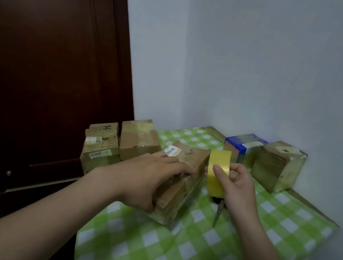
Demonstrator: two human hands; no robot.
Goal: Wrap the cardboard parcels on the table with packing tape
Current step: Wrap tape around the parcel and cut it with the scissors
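We are steadying the brown cardboard parcel (193,158) in the middle of the green-and-white checked worktop (169,253), our left hand (147,180) gripping its top and near corner. Our right hand (240,185) is pinching the yellow roll of packing tape (218,173) just beside the parcel's right edge. We are likely starting a strip, so next the free end needs pressing onto the cardboard. This parcel and the other cardboard parcels (137,142) behind are closed, their contents hidden. Metal scissors (218,213) are lying beneath the roll.
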